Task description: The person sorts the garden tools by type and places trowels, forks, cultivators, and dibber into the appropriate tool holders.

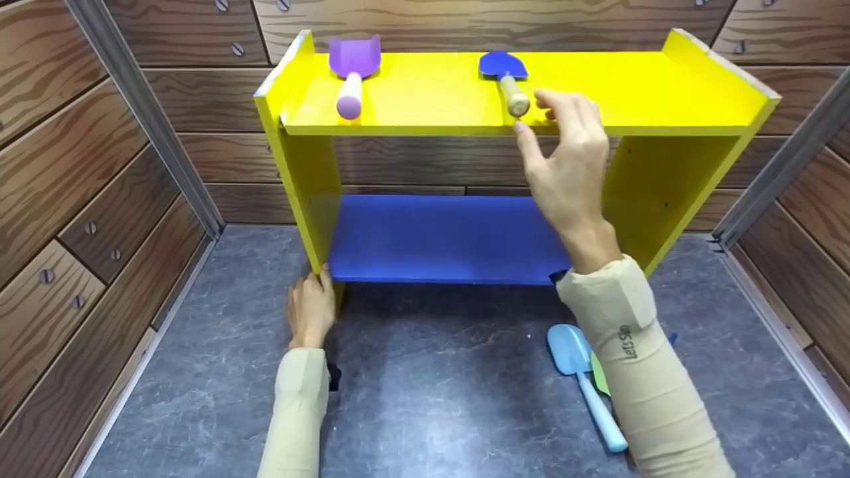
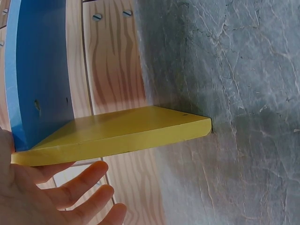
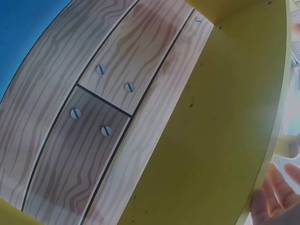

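Note:
A yellow shelf unit (image 1: 438,131) with a blue lower board (image 1: 445,239) stands on the grey floor. On its top lie a purple toy scoop (image 1: 355,60) and a blue toy shovel (image 1: 503,65) with a wood-coloured handle pointing forward. My right hand (image 1: 571,153) is just right of that handle, thumb and fingers spread apart, holding nothing. Low on the left, my left hand (image 1: 311,302) holds the side panel's front edge. In the left wrist view, that hand's fingers (image 2: 89,180) lie beneath the yellow panel (image 2: 117,133), its thumb partly cut off by the frame.
A light blue toy shovel (image 1: 584,378) lies on the floor at the right, beside a green thing (image 1: 599,375) mostly hidden under my right forearm. Wood-patterned walls (image 1: 66,199) with metal corner posts (image 1: 153,126) enclose the space on the left, back and right.

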The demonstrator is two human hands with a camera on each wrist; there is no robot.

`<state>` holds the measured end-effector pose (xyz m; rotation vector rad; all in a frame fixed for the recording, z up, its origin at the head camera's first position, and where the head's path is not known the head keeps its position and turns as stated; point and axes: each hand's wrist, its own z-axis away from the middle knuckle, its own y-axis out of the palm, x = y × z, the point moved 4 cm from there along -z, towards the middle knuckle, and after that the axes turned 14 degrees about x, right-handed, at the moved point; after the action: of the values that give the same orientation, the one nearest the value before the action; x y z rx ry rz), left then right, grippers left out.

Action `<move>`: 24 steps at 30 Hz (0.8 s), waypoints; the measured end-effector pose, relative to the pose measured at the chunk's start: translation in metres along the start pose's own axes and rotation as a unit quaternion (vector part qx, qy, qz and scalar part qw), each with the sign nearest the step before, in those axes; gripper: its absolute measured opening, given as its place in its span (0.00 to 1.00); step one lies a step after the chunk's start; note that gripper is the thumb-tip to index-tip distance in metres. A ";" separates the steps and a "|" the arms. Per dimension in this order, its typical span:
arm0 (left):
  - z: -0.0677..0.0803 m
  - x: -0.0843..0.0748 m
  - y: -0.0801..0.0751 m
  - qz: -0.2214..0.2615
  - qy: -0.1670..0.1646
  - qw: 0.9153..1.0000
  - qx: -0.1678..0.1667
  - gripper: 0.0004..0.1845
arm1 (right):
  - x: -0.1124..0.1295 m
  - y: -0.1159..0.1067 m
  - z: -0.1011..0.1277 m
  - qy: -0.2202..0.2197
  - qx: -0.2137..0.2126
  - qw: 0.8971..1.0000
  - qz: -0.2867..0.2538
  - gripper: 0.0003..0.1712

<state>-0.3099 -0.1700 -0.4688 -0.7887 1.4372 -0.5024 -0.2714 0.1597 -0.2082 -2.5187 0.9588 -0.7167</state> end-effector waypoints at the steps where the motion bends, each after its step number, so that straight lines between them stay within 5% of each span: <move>1: 0.000 0.000 0.000 0.000 0.001 1.000 0.000 0.28 | -0.001 -0.001 0.002 -0.002 0.001 1.000 -0.006 0.17; 11: 0.002 0.000 0.001 -0.002 0.010 1.000 -0.008 0.28 | -0.004 -0.011 0.018 0.009 -0.020 0.999 -0.047 0.13; 24: 0.001 -0.001 0.000 0.002 0.012 1.000 -0.005 0.27 | -0.018 -0.021 0.037 0.045 -0.040 0.998 -0.028 0.12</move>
<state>-0.3085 -0.1692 -0.4681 -0.7901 1.4639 -0.5035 -0.2506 0.1920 -0.2342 -2.6101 0.9688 -0.8300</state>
